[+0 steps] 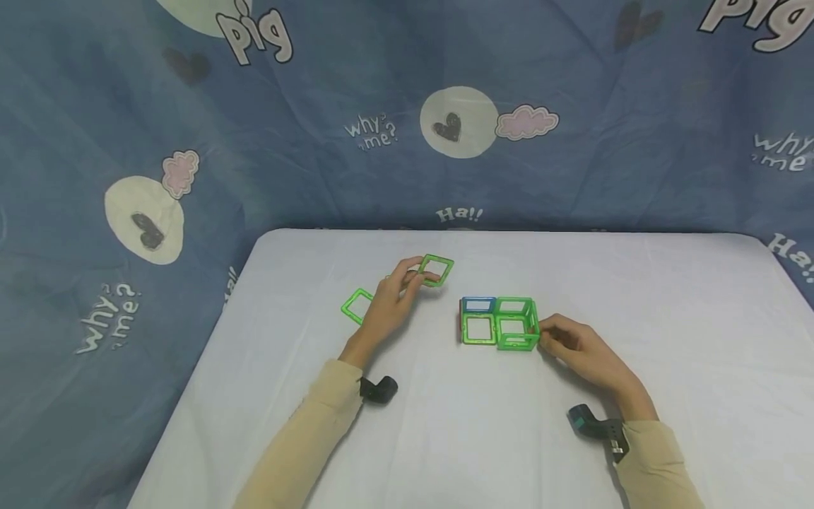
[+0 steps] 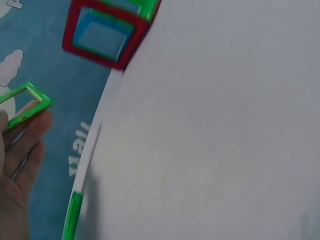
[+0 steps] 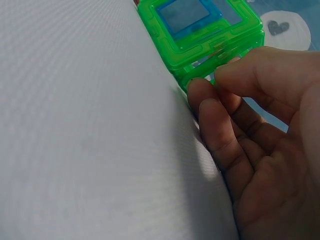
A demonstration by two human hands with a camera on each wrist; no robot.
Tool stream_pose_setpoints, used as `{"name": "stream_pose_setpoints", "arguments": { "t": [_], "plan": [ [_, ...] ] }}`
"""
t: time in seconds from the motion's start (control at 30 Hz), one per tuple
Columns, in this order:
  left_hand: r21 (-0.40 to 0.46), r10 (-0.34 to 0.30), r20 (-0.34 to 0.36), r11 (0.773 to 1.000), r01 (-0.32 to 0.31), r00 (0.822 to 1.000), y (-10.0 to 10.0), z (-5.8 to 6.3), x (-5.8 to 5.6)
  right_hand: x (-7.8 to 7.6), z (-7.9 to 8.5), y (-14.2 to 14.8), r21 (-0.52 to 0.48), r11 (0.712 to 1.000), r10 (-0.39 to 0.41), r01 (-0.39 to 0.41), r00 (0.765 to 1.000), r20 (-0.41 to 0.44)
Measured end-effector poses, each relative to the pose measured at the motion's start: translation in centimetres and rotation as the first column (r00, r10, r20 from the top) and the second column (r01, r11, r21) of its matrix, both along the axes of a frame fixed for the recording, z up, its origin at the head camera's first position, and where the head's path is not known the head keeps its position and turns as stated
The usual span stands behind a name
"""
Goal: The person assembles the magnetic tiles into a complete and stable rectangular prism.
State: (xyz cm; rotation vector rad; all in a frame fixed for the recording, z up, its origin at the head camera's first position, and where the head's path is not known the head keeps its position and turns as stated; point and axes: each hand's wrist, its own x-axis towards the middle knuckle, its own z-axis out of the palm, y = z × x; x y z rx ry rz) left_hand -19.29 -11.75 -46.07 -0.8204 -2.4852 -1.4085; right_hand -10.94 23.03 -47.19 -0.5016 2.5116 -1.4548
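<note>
My left hand (image 1: 389,302) holds a green square magnetic tile (image 1: 447,273) above the table, fingers and thumb at its left edge. A second green square tile (image 1: 350,299) lies on the table, partly hidden behind that hand. Between the hands stands a block of joined magnetic tiles (image 1: 497,330), mostly green frames, with a blue tile (image 1: 478,299) at its back left. Its left side has a red tile (image 2: 92,56), clear in the left wrist view. At the block's right side, my right hand (image 1: 588,353) pinches a green edge (image 3: 200,70) between thumb and fingers.
The table (image 1: 668,297) has a white cover, and its back edge meets a blue patterned cloth (image 1: 381,184). Small black cameras (image 1: 379,390) sit on both wrists, over beige sleeves.
</note>
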Motion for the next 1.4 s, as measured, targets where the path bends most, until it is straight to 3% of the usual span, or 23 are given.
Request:
{"name": "stream_pose_setpoints", "arguments": {
  "t": [0.27,0.43,0.5,0.57,0.8,1.0,1.23,1.4],
  "plan": [
    [0.154,0.113,0.098,0.980,-0.127,0.989,0.9,-0.8,1.3,0.0,0.0,0.0,0.011,1.000,-0.007,0.007,1.000,0.004],
    [0.353,0.123,0.171,0.918,-0.178,0.978,1.5,0.8,3.1,0.0,0.0,0.0,0.001,1.000,-0.007,0.007,1.000,0.008],
    [0.405,0.127,0.205,0.892,-0.202,0.971,1.8,1.5,3.8,0.0,0.0,0.0,-0.010,1.000,0.001,-0.001,1.000,0.014],
    [0.424,0.121,0.225,0.881,-0.209,0.967,1.9,1.7,4.1,0.0,0.0,0.1,-0.013,1.000,0.001,-0.001,1.000,0.010],
    [0.434,0.114,0.200,0.880,-0.193,0.973,2.4,1.3,4.2,-0.2,-0.1,0.1,0.028,1.000,0.007,-0.007,1.000,0.005],
    [0.455,0.158,0.116,0.869,-0.194,0.981,2.6,-0.8,3.6,0.1,0.0,0.0,0.025,1.000,0.002,-0.003,1.000,0.019],
    [0.424,0.136,0.052,0.894,-0.145,0.989,3.6,1.5,5.3,-0.1,0.1,-0.2,0.010,1.000,0.003,-0.004,0.999,0.044],
    [0.435,0.077,0.003,0.898,-0.070,0.997,3.9,1.7,5.6,0.0,0.2,-0.2,0.005,1.000,0.002,-0.003,0.999,0.051]
  ]
}}
